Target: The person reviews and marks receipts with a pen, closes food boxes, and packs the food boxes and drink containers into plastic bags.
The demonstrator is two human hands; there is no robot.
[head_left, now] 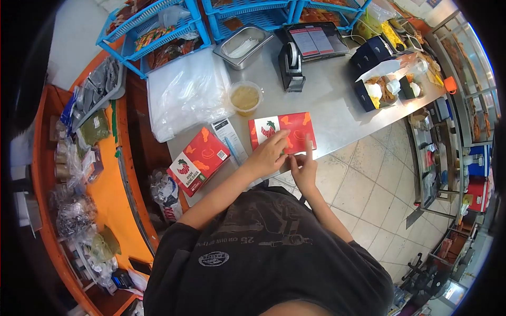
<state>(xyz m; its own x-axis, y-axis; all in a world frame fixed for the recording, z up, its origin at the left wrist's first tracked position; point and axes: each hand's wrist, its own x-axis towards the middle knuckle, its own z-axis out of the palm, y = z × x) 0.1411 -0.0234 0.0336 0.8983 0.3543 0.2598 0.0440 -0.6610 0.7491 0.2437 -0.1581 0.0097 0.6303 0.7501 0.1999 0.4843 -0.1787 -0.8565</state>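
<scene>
A closed red food box (299,122) with a white panel and a chili logo lies at the front edge of the metal table. My left hand (269,154) rests on its lid, fingers stretched out flat. At the box's front right corner, my right hand (304,169) grips the edge, index finger up against the lid and the other fingers curled below. A second red food box (203,155) lies tilted to the left, next to a printed paper slip (227,138). Behind the first box stands a clear lidded tub of yellowish liquid (245,98).
Plastic bags (184,95) are stacked at left. A steel pan (243,47), tape dispenser (291,68) and dark tablet-like stand (319,41) stand behind. Dark open boxes with food (377,90) are at right. Blue baskets (163,34) line the back. Tiled floor (358,179) lies beyond the table edge.
</scene>
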